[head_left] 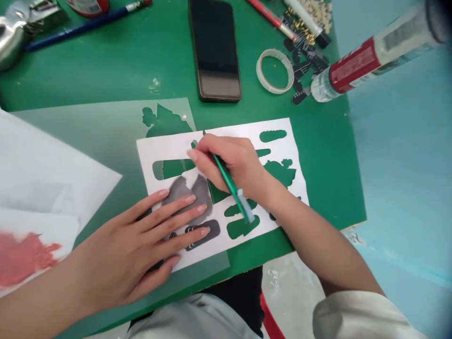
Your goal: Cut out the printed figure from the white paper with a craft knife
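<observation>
A white paper sheet (190,261) with several shapes cut out of it lies on the green table. My left hand (141,249) rests flat on its lower left part, fingers spread, partly over a grey shape (201,193) and a dark rounded shape with pale curved lines (212,230). My right hand (233,160) is above the sheet's middle, closed around a slim green pen-like tool (228,179). A pale blue strip (246,207) is stuck near the tool's rear end. The fingers hide part of the tool, and I cannot make out its working end clearly.
A translucent sheet (106,122) lies beneath the paper. Beyond are a phone (217,52), a tape roll (274,70), small dark pieces (305,66) and a leaning bottle (353,68). A blue pencil (88,23) and metal tool (21,28) lie far left; white sheets (45,165) nearer.
</observation>
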The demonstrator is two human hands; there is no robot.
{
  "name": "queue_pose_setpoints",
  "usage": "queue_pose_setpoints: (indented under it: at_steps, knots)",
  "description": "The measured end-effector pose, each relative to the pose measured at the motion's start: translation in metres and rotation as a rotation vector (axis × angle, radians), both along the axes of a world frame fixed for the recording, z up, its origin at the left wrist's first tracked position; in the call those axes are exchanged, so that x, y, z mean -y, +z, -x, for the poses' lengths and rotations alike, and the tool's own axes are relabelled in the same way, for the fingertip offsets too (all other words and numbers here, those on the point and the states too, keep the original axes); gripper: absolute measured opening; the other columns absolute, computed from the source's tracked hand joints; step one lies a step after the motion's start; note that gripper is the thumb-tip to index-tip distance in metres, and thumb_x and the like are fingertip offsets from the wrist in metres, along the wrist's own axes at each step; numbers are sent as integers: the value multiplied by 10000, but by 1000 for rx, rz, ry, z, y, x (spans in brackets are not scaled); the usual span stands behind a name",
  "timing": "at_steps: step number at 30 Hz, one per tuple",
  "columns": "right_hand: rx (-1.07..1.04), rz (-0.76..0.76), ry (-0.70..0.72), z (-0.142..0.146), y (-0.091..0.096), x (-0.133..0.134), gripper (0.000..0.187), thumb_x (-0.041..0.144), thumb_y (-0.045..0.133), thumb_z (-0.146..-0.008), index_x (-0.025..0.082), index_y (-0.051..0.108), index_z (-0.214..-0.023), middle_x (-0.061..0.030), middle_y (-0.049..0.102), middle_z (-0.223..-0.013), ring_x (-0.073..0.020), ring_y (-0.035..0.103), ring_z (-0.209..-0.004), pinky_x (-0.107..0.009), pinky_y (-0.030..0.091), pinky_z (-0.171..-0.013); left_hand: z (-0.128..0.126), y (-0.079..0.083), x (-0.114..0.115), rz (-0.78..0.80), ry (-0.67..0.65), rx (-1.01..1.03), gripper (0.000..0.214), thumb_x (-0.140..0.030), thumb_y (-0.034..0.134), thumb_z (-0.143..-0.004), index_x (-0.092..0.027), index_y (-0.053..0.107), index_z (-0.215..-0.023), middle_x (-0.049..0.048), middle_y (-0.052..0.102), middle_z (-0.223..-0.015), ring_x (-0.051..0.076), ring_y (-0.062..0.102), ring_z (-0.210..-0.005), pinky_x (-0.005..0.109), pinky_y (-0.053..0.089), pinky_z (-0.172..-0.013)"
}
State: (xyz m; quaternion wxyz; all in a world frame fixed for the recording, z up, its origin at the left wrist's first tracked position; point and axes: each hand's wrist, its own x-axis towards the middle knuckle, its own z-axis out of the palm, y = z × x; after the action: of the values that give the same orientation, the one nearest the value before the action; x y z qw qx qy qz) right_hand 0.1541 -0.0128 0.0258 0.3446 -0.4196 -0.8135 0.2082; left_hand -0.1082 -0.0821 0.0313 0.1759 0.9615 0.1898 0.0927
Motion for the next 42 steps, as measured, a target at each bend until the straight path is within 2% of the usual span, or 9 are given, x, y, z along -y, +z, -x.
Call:
queue_pose_setpoints:
  at_steps: [3, 6, 14, 18, 22, 25, 30, 37, 42]
  knots:
    - [172, 1, 61, -2, -2, 1, 269, 352, 551, -1133, 208, 621, -917, 36, 614, -718, -121, 561, -704, -269, 392, -684, 0, 1, 1, 1, 5, -13, 635, -504, 494, -1093, -338, 397, -1698, -26, 419, -1761, 203, 233, -1700, 459, 36, -1416]
    - [230, 8, 128, -7, -1, 2, 240, 374, 557, -1130, 206, 633, -977, 19, 662, -796, -144, 591, -776, -282, 390, -697, 0, 1, 2, 18, 26, -14, 617, -498, 478, -1101, -352, 400, -1695, -47, 441, -1747, 194, 267, -1690, 448, 58, -1419]
    - [371, 15, 161, -6, 7, 4, 303, 382, 417, -1179, 240, 618, -1002, 16, 606, -794, -157, 590, -807, -286, 363, -688, -1, 0, 2, 39, 42, -14, 606, -506, 507, -1089, -374, 431, -1675, -79, 442, -1739, 179, 292, -1684, 417, 64, -1430]
    - [351, 48, 177, -8, 7, 1, 317, 420, 405, -1183, 242, 631, -1048, 10, 650, -852, -161, 628, -862, -294, 406, -731, -1, -1, 3, 47, 38, -10, 594, -501, 483, -1099, -375, 426, -1677, -73, 432, -1747, 187, 304, -1681, 420, 63, -1431]
    - [290, 104, 283, -15, 7, -4, 328, 529, 492, -1145, 239, 634, -1084, 9, 711, -944, -170, 641, -904, -321, 467, -794, 0, -1, 4, 40, 51, -14, 586, -509, 465, -1105, -390, 418, -1677, -81, 412, -1758, 196, 331, -1671, 416, 75, -1431]
    - [274, 102, 306, -18, 6, -6, 359, 572, 516, -1127, 242, 648, -1074, 28, 696, -913, -158, 632, -889, -326, 479, -816, 1, -1, 4, 33, 42, -20, 592, -516, 462, -1106, -386, 414, -1682, -75, 401, -1765, 206, 330, -1673, 413, 74, -1430]
    - [273, 95, 284, -17, 4, -4, 340, 575, 572, -1106, 249, 662, -1077, 29, 677, -901, -161, 631, -913, -317, 464, -797, -1, 2, 1, 31, 29, -28, 587, -497, 469, -1113, -370, 415, -1684, -61, 389, -1770, 201, 302, -1683, 415, 64, -1426]
    - [289, 130, 272, -17, 7, -1, 316, 537, 498, -1132, 256, 635, -1081, 13, 660, -874, -185, 633, -915, -322, 446, -801, -1, 4, 1, 50, 44, -28, 568, -504, 488, -1106, -383, 445, -1659, -74, 401, -1761, 195, 317, -1677, 414, 69, -1423]
    - [284, 137, 238, -12, 7, 0, 294, 541, 561, -1098, 258, 625, -1055, 14, 695, -919, -190, 633, -905, -317, 418, -774, -2, 3, 1, 33, 37, -14, 552, -490, 484, -1106, -358, 474, -1642, -60, 420, -1754, 204, 333, -1672, 411, 72, -1422]
